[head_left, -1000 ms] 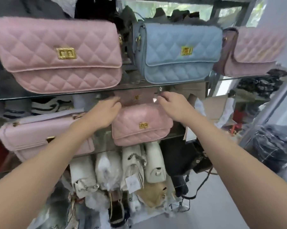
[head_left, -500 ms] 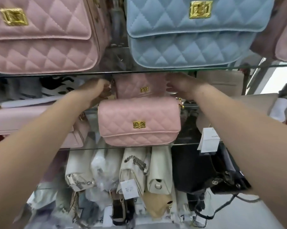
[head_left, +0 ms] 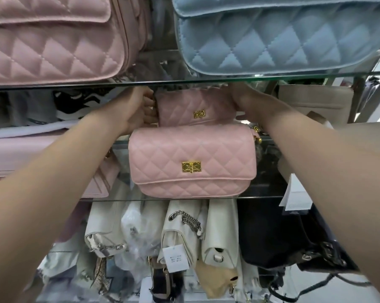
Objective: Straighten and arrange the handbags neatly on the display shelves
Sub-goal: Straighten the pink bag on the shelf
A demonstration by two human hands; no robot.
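Note:
A small pink quilted handbag with a gold clasp (head_left: 193, 107) stands at the back of the middle glass shelf (head_left: 261, 196). My left hand (head_left: 138, 108) grips its left end and my right hand (head_left: 243, 100) grips its right end. In front of it stands a larger pink quilted handbag (head_left: 192, 160), upright, clasp facing me. On the upper glass shelf (head_left: 162, 83) sit a big pink quilted bag (head_left: 53, 47) at left and a light blue quilted bag (head_left: 278, 36) at right.
A pale lilac bag (head_left: 42, 154) lies left on the middle shelf. Below hang several cream and white bags (head_left: 180, 235) with a paper tag, plus black bags (head_left: 289, 239) at right. A beige bag (head_left: 315, 103) stands behind my right arm.
The view has come closer to the shelves. Both hands have reached deeper over the front pink bag and closed on the ends of the small pink bag behind it.

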